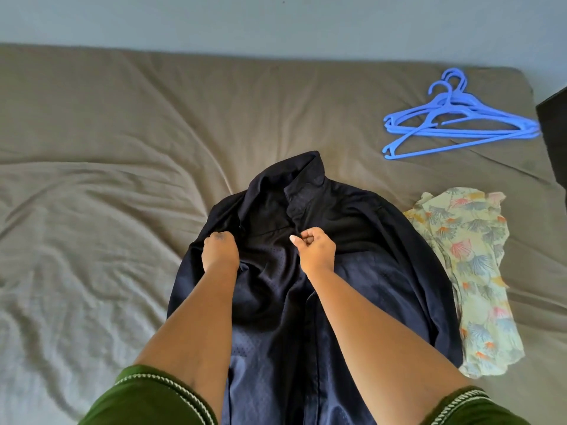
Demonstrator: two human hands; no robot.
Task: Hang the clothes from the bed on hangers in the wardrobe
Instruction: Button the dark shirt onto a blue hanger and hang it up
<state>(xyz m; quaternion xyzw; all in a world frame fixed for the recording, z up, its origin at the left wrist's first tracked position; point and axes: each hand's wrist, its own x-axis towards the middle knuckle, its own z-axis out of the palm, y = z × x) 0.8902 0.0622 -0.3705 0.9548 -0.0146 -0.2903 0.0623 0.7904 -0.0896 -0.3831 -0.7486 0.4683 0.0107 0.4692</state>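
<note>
Fingers of my left hand (pixel 220 247) and right hand (pixel 316 246) each pinch the navy shirt (pixel 362 271) lying mid-bed (pixel 92 148); floral garment (pixel 472 271) beside it, blue hangers (pixel 460 118) beyond.

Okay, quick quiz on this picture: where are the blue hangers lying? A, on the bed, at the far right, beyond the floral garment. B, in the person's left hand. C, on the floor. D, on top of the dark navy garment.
A: the blue hangers lie in a loose pile on the bed at the far right, beyond the floral garment, apart from the dark navy garment that both hands grip.
</note>
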